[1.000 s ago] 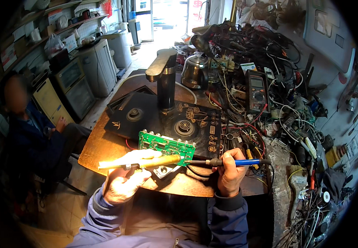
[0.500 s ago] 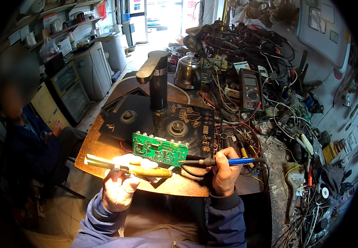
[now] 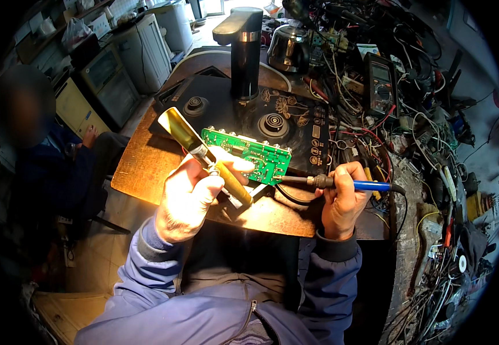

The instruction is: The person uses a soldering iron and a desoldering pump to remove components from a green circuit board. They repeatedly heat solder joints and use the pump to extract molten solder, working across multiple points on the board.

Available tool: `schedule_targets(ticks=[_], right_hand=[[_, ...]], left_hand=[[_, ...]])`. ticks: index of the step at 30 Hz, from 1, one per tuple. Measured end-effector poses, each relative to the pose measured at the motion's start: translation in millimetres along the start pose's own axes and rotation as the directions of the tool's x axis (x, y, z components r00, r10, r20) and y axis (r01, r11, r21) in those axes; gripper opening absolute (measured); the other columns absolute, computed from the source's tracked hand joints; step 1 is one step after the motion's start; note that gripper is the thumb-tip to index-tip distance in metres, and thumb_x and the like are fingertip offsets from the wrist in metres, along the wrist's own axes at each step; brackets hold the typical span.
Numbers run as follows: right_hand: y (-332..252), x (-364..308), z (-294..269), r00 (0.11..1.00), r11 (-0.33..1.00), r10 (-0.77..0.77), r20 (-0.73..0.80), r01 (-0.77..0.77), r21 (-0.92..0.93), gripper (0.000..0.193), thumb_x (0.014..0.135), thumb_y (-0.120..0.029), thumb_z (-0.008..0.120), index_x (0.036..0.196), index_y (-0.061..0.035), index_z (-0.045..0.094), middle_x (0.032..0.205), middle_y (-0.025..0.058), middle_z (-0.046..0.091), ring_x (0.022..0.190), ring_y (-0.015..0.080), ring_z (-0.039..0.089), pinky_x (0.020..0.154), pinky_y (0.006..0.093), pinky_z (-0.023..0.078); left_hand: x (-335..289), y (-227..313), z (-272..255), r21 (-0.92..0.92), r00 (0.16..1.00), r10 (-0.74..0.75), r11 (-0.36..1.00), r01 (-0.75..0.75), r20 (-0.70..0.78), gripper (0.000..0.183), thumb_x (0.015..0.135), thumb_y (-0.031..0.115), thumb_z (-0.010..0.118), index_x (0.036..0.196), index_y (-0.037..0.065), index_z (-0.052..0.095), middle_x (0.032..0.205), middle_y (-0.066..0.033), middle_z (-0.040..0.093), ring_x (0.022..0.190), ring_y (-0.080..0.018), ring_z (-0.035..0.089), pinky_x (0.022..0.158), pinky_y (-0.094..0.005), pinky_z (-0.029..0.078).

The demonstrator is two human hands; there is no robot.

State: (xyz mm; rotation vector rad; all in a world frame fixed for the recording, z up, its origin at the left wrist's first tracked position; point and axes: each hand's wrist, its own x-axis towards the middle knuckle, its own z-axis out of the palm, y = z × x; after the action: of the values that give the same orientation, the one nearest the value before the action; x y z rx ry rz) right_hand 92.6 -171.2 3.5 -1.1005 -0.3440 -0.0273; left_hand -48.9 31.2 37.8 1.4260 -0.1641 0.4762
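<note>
My left hand (image 3: 187, 198) is closed round a shiny yellow tube-shaped tool (image 3: 181, 129) with a metal middle piece; its exact kind is unclear. The tool slants from upper left to lower right. Beside those fingers a green circuit board (image 3: 246, 154) stands tilted, solder joints facing me. The fingertips lie along its lower left edge; whether they grip it is hard to see. Like a pen, my right hand (image 3: 344, 201) grips a soldering iron (image 3: 370, 186) with a blue handle, its metal shaft reaching the board's lower right corner.
Behind the board lies a black double cooktop (image 3: 221, 129) with a tall tap (image 3: 245, 54) on the wooden table (image 3: 140, 172). A kettle (image 3: 288, 49), a multimeter (image 3: 382, 86) and tangled cables crowd the right. A seated person (image 3: 48, 167) is at the left.
The view has tipped down and shifted left. My left hand has turned the yellow tool from nearly level to a steep slant. The soldering iron still meets the board's lower right corner.
</note>
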Motion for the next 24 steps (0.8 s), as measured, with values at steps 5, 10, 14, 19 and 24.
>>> schedule_targets(ticks=[5,10,14,19,24], right_hand=[[3,-1,2,1.0,1.0,-0.008,-0.01,0.008,-0.026,0.015,0.09,-0.014,0.056,0.079,-0.0047,0.051,0.06,0.0009,0.047,0.043,0.0047,0.036,0.044,0.0233,0.042],[2,0,2,1.0,1.0,-0.003,-0.01,0.003,-0.019,0.015,0.09,-0.014,0.056,0.079,-0.0051,0.051,0.061,0.0011,0.047,0.043,0.0043,0.036,0.044,0.0232,0.042],[3,0,0,1.0,1.0,0.005,-0.006,-0.005,-0.017,0.014,0.09,-0.014,0.056,0.08,-0.0054,0.051,0.061,0.0009,0.047,0.043,0.0039,0.035,0.044,0.023,0.042],[0,0,2,1.0,1.0,0.016,-0.009,-0.016,0.011,0.016,0.09,-0.013,0.058,0.078,-0.0047,0.051,0.061,-0.0011,0.047,0.047,0.0038,0.04,0.045,0.0217,0.043],[1,-1,-1,1.0,1.0,0.021,-0.006,-0.021,-0.019,0.014,0.091,-0.012,0.054,0.079,-0.0062,0.05,0.06,-0.0008,0.046,0.044,0.0039,0.037,0.044,0.022,0.042]], left_hand=[[-1,0,3,0.056,0.995,0.101,0.993,-0.101,-0.001,0.042,0.096,0.019,0.059,0.127,-0.006,0.047,0.121,-0.0192,0.059,0.108,-0.0264,0.061,0.095,-0.039,0.049],[2,-5,4,0.121,0.97,0.237,0.963,-0.241,0.05,0.043,0.096,0.018,0.058,0.127,-0.008,0.046,0.122,-0.0206,0.059,0.111,-0.0295,0.06,0.098,-0.0408,0.047],[4,-13,2,0.213,0.941,0.325,0.916,-0.339,0.098,0.044,0.096,0.02,0.057,0.128,-0.008,0.045,0.121,-0.022,0.06,0.114,-0.0303,0.059,0.1,-0.0422,0.044],[2,-18,13,0.308,0.899,0.431,0.847,-0.434,0.081,0.041,0.097,0.021,0.055,0.125,-0.007,0.045,0.12,-0.0266,0.059,0.111,-0.0342,0.06,0.095,-0.0449,0.048],[-4,-34,25,0.476,0.741,0.643,0.599,-0.644,0.192,0.029,0.089,0.017,0.067,0.106,-0.003,0.054,0.106,-0.0295,0.064,0.099,-0.0403,0.065,0.089,-0.0479,0.052]])
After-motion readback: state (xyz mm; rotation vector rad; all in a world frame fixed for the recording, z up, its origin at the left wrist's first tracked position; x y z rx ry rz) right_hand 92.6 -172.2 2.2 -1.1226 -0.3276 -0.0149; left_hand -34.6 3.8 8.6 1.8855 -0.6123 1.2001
